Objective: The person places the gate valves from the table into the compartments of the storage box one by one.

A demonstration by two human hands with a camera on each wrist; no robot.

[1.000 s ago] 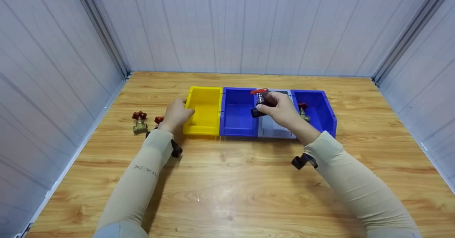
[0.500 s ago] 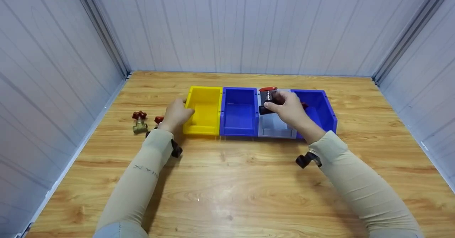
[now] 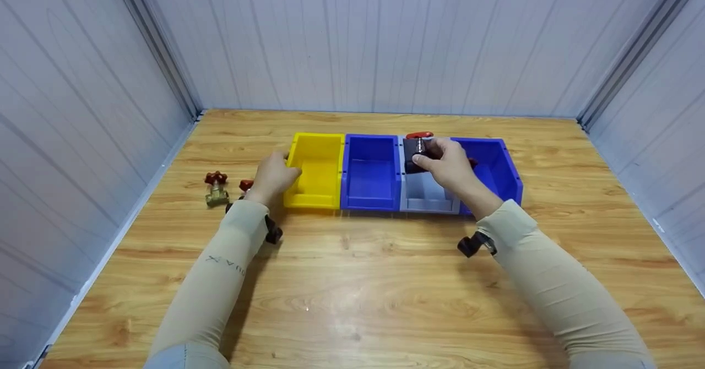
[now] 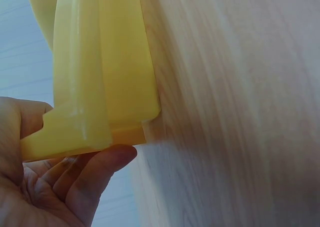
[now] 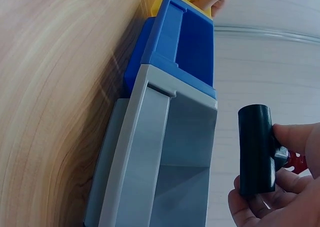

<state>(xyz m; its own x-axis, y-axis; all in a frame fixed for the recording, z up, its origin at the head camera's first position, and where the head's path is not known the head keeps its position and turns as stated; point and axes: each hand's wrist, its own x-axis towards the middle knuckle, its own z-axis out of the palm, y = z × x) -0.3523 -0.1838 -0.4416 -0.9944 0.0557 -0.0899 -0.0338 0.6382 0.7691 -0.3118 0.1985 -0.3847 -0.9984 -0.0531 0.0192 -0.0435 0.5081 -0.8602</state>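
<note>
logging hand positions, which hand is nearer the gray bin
Right. The right hand holds the black valve above the gray bin; the left hand grips the outer side of the yellow bin, with a blue bin between.

Left arm [image 3: 206,286], pale-sleeved, is slanting forward and inward; left hand [image 3: 274,176] is gripping, its thumb [image 3: 293,174] opposing curled fingers [image 4: 95,182]. Right arm [image 3: 556,275], likewise sleeved, is slanting forward and inward from the other side; right hand [image 3: 453,165] is pinching between thumb and fingers, held raised. Both hands are showing bare, sitting well apart.
</note>
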